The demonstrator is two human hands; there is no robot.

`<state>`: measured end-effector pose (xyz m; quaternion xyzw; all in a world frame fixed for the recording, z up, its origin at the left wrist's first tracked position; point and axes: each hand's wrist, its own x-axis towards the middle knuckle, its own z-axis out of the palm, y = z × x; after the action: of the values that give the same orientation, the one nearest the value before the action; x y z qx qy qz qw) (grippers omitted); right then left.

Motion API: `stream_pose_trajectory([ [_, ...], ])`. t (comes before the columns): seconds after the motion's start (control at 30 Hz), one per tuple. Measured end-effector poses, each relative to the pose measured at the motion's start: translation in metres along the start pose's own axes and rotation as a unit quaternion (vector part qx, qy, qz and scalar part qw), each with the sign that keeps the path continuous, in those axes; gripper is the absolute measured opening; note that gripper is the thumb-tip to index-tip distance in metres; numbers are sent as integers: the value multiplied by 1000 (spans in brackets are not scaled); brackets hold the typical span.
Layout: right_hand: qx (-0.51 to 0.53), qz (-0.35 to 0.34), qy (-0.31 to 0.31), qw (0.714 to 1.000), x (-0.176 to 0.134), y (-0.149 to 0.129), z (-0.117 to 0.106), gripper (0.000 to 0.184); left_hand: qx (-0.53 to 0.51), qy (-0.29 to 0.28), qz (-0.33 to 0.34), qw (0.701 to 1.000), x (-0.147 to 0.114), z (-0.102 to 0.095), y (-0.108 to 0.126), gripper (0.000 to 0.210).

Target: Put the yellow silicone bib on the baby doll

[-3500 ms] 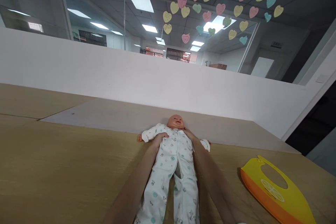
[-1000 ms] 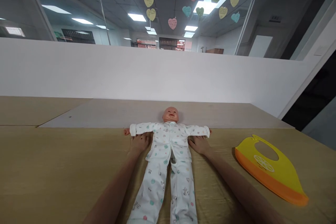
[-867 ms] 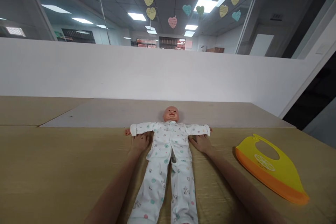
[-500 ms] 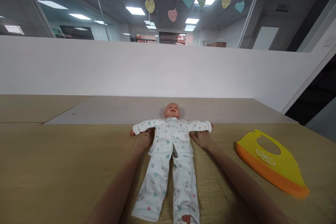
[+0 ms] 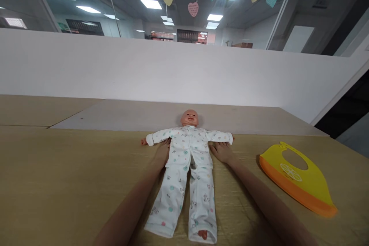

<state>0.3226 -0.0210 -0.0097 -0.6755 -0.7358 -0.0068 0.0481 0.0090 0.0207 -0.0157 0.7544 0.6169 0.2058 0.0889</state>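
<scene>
A baby doll (image 5: 189,118) lies face up in the middle of the table, its arms spread to both sides. It wears a white pajama top (image 5: 188,142) and matching pants (image 5: 173,190) with small printed figures. One foot shows at the right pant cuff; the other is hidden. My left hand (image 5: 163,153) rests flat on the table beside the doll's torso, under the left sleeve, its fingertips partly hidden. On the other side, my right hand (image 5: 222,152) lies flat with fingers spread, just below the right sleeve. Neither hand holds anything.
A yellow silicone bib (image 5: 313,178) with an orange pocket lies on the table (image 5: 72,184) at the right. Behind the table stands a white low wall (image 5: 144,69) with glass above it, where heart-shaped notes (image 5: 193,9) hang.
My left hand has straightened a little and its fingers reach slightly further up beside the doll's sleeve. The head view has shifted slightly. The doll and right hand look nearly unchanged.
</scene>
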Motion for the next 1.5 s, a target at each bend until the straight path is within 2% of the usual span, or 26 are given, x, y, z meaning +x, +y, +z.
stream_pose_trajectory([
  [0.1,0,-12,-5,1000,-4,-1,1,59,-48,-13,-6,999,-5,1,2,54],
  [0.17,-4,-16,-4,1000,-6,-1,1,58,-66,-10,14,998,-13,-2,2,57],
  [0.3,-7,-21,12,1000,-7,-1,1,58,-29,-15,85,996,-30,-9,2,57],
  [0.5,8,-24,19,1000,-8,-1,0,57,-15,-32,135,990,-41,-11,1,55],
  [0.67,21,-37,26,999,-14,-1,-1,55,-24,-44,94,994,-38,-3,-4,58],
  [0.87,45,-63,52,996,-19,4,3,53,-23,-17,133,991,-33,8,-15,58],
  [0.97,57,-77,61,993,-18,7,5,51,-34,-14,155,987,-33,7,-17,59],
  [1.2,58,-83,59,993,-22,7,2,45,-32,-43,137,989,-35,1,-10,59],
  [1.5,63,-101,59,991,-26,11,7,44,-37,-27,123,991,-35,-1,-5,55],
])
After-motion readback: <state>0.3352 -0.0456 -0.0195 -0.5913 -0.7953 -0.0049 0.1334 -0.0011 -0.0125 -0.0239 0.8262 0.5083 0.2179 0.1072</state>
